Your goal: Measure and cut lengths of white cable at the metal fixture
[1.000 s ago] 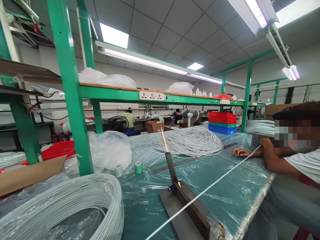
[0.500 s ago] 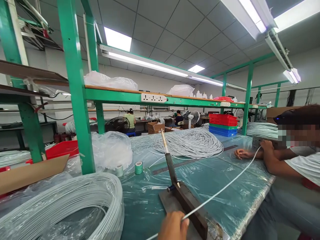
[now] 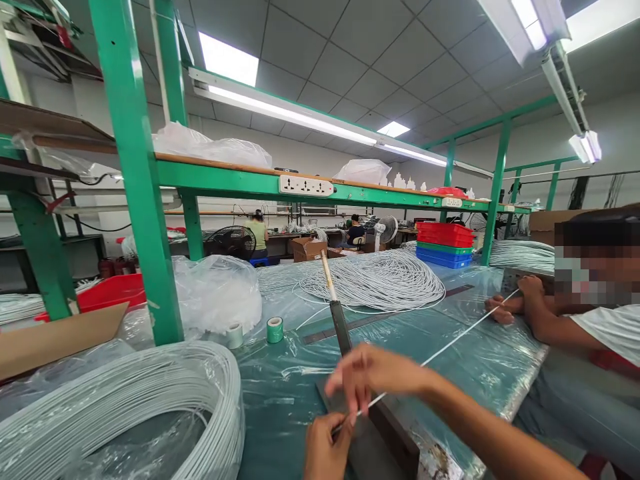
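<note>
My left hand [image 3: 327, 443], at the bottom middle, is closed in a pinch on a white cable [image 3: 450, 341]. Over it reaches my right hand [image 3: 375, 373], its fingers pointing down at the cable beside my left fingertips; blur hides whether they grip it. The cable runs taut up to the right, to the hands of a co-worker [image 3: 530, 290] at the table's far side. Beneath my hands stands a dark metal bench tool [image 3: 395, 433] with an upright lever [image 3: 336, 313], partly covered by my right hand.
A large coil of pale cable [image 3: 220, 400] lies at front left, and a looser coil [image 3: 375, 280] farther back. Green tape [image 3: 275, 330] sits near a plastic bag [image 3: 215, 293]. Red and blue trays [image 3: 445, 243] are stacked behind. A green post [image 3: 133, 200] rises at left.
My right hand has come in from the right, over the bench tool, to the cable by my left hand. My left hand has shifted slightly left. The co-worker's nearer hand has moved onto the cable.
</note>
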Demonstrator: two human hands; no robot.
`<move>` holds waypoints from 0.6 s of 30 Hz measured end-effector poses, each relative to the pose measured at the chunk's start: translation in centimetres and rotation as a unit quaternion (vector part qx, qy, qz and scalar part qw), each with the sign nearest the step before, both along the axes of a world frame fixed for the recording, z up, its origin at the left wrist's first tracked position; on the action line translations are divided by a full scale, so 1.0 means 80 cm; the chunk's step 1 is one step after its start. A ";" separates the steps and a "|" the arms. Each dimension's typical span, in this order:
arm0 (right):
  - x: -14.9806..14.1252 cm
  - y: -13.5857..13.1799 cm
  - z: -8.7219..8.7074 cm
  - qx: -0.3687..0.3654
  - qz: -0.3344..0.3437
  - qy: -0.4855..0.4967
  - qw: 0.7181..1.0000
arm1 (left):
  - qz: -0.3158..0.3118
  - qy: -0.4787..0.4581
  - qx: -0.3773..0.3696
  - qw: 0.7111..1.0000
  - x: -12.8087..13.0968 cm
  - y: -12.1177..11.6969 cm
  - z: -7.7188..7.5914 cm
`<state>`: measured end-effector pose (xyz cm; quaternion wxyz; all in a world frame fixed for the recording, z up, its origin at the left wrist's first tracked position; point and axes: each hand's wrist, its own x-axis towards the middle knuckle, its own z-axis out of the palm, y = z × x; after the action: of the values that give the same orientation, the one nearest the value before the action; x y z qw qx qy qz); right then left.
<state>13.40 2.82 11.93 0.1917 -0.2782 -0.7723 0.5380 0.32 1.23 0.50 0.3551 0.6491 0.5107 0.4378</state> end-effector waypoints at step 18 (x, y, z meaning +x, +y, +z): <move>-0.029 0.257 0.067 -0.135 -0.343 0.058 0.928 | 0.006 -0.056 -0.021 0.998 -0.004 0.017 -0.024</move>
<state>11.04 23.42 17.31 0.3697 -0.5172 -0.5375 0.5539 0.01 2.58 -1.38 0.3943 0.6128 0.5032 0.4645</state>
